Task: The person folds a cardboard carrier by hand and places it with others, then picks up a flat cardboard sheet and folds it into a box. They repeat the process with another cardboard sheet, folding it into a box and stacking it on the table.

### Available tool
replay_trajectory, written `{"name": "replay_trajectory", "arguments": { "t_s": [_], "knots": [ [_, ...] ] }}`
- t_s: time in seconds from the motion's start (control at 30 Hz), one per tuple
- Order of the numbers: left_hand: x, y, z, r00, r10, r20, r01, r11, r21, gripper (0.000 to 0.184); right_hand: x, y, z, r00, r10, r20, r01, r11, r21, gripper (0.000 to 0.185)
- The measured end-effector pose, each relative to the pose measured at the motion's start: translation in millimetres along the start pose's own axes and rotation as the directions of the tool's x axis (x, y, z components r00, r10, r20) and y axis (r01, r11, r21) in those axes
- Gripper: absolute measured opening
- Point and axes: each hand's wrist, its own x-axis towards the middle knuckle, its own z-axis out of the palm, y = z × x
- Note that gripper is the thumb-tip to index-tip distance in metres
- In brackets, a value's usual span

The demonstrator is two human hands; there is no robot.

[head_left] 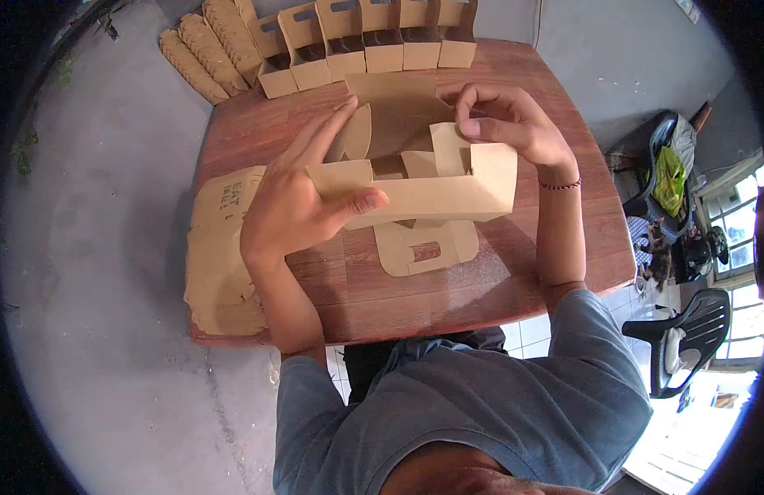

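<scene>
Brown stack (pixel 221 264) near the held box (pixel 431 198) bears unclear lettering (pixel 232 200).

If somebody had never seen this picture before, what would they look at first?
Probably the partly folded cardboard box between the person's hands, right in the middle. Next might be the row of boxes along the far edge of the table. Then maybe what looks like a cat, off to the right.
</scene>
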Motion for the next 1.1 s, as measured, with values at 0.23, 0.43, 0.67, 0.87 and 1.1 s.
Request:
{"name": "replay_trajectory", "arguments": {
  "t_s": [0.23, 0.43, 0.67, 0.87, 1.1],
  "knots": [
    [1.5, 2.4, 1.1, 1.0, -0.022, -0.002, 0.022, 0.999, -0.044, 0.098, -0.1, 14.9, -12.9, 0.993, 0.029, 0.113, -0.041, 0.993, 0.111, 0.018],
    [6.1, 12.9, 7.3, 0.987, -0.157, 0.02, 0.158, 0.985, -0.074, 0.077, 2.7, 14.6, -9.1, 0.998, 0.058, 0.003, -0.057, 0.985, 0.165, 0.025],
    [4.3, 11.9, 11.1, 0.978, -0.2, -0.055, 0.197, 0.979, -0.049, 0.077, 8.5, 103.0, -110.3, 0.853, 0.164, -0.496, -0.239, 0.967, -0.09, 0.053],
    [4.7, 12.5, 11.3, 0.973, -0.224, -0.051, 0.221, 0.974, -0.052, 0.077, -65.2, 205.5, -216.0, 0.613, 0.333, -0.717, -0.469, 0.883, 0.009, 0.045],
    [2.3, 12.2, 10.3, 0.976, -0.209, -0.066, 0.208, 0.978, -0.021, 0.077, -147.8, 254.9, -288.3, 0.467, 0.095, -0.879, -0.515, 0.837, -0.183, 0.035]
  ]
}}
